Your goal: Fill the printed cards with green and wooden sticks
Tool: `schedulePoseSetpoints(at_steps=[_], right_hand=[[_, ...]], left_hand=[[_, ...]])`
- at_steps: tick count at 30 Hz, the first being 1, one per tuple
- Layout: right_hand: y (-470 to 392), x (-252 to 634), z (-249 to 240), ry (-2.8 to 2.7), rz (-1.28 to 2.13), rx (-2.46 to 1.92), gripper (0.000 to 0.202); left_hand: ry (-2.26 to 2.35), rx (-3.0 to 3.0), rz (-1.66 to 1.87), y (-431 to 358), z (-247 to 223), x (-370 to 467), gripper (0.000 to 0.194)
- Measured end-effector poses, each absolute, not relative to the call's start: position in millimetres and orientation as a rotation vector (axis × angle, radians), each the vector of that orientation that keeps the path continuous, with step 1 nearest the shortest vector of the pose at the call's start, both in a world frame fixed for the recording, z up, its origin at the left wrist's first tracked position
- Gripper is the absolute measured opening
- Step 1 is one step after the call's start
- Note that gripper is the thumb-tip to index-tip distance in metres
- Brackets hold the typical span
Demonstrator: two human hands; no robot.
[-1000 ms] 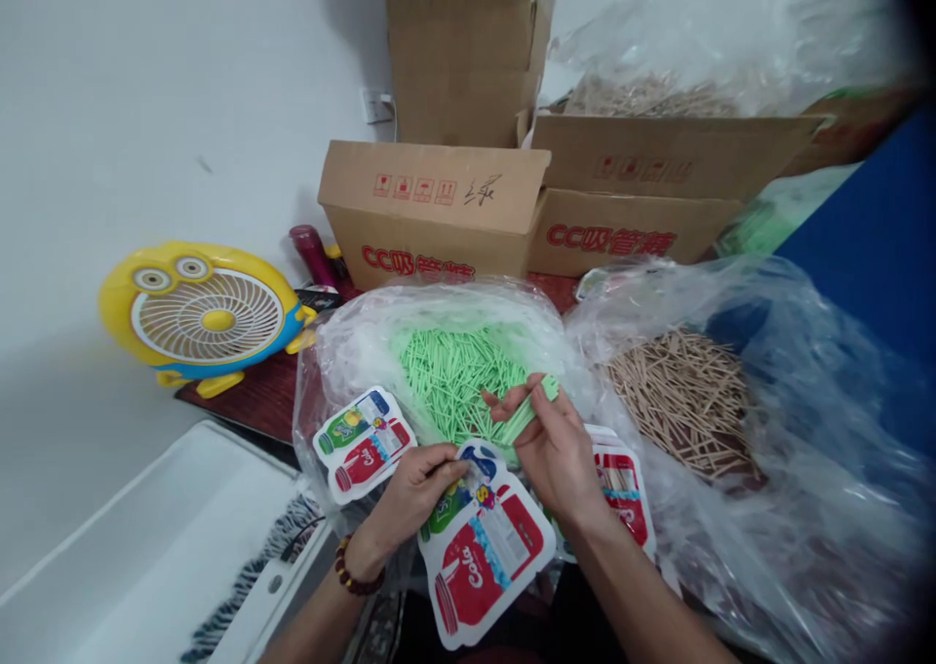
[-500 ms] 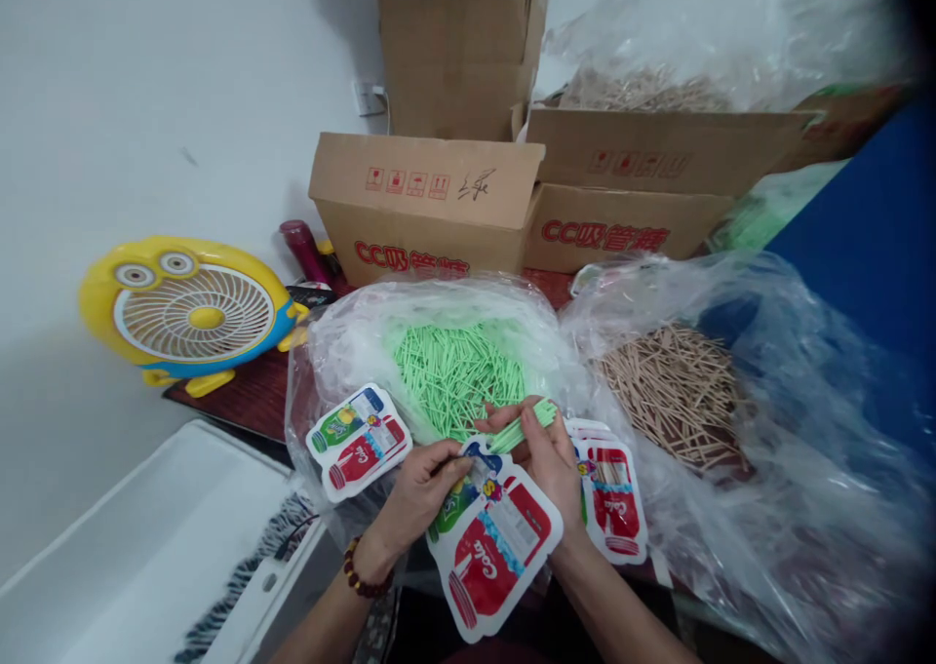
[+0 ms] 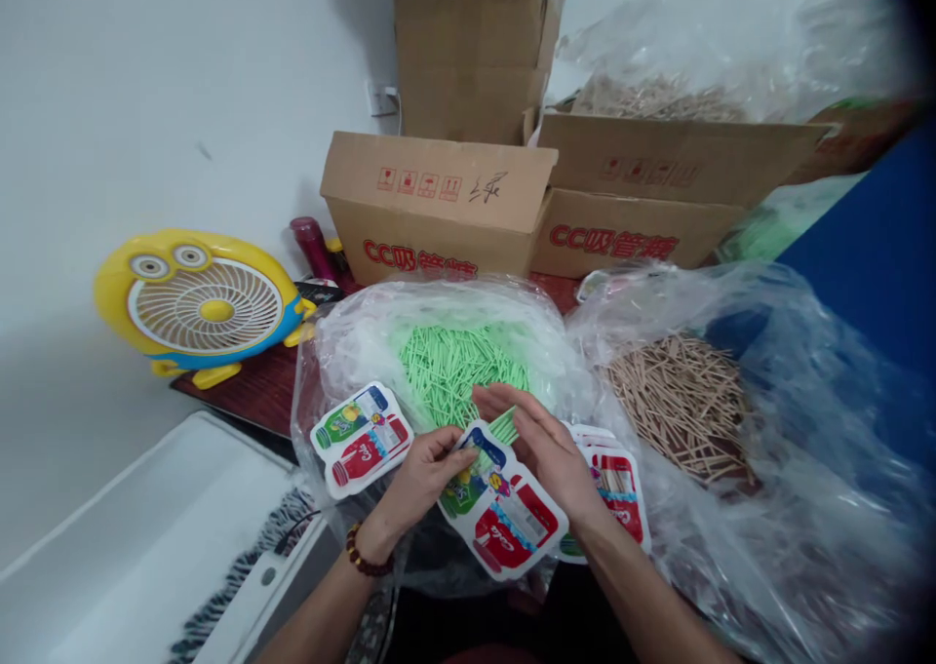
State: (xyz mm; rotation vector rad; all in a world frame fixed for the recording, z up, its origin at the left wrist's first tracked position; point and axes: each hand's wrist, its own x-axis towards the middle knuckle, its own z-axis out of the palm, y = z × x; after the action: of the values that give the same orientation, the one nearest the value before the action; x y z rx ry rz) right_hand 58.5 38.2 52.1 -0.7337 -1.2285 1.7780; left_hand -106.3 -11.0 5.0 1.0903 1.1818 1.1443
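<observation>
My left hand (image 3: 431, 469) pinches the upper left edge of a bottle-shaped printed pouch (image 3: 512, 532) with green and red drink pictures. A small bundle of thin green sticks (image 3: 503, 426) stands partly in the pouch's top end. Around the outer ends of these sticks is my right hand (image 3: 548, 449), fingers long and thumb on the near side; its grip is partly hidden. Just beyond lies a heap of green sticks (image 3: 460, 367) in an open clear plastic bag (image 3: 351, 328). Similar pouches (image 3: 362, 440) lie to the left, and a stack of pouches (image 3: 621, 493) is under my right wrist.
A second clear bag with brown sticks (image 3: 680, 401) lies on the right. Cardboard boxes (image 3: 439, 215) stand behind the bags. At the left are a yellow fan (image 3: 215, 308), a dark red bottle (image 3: 313, 247) and a white bin (image 3: 146, 527).
The green bundle has gone down into the pouch's top, with less of it showing. My right hand has straightened its fingers over the sticks' ends. The pouch has tilted and risen slightly.
</observation>
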Motion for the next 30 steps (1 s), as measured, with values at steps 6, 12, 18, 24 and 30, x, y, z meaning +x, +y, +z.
schedulePoseSetpoints(at_steps=[6,12,18,24,30], right_hand=[[58,69,58,-1.903,1.493,-0.840,0.027],[74,61,68,-1.863,1.480,-0.876,0.020],[92,54,83,-1.796,1.451,-0.880,0.012],[97,52,90,-2.049,1.285,-0.839,0.014],[111,50,98,-1.984,1.214,-0.805,0.015]], left_hand=[[1.120,1.051,1.121,-6,9,-107,0.026],[1.033,0.915,1.230,0,11,-103,0.025],[0.990,0.748,1.310,9,19,-105,0.024],[1.013,0.809,1.426,13,17,-102,0.022],[1.131,0.945,1.490,10,11,-114,0.026]])
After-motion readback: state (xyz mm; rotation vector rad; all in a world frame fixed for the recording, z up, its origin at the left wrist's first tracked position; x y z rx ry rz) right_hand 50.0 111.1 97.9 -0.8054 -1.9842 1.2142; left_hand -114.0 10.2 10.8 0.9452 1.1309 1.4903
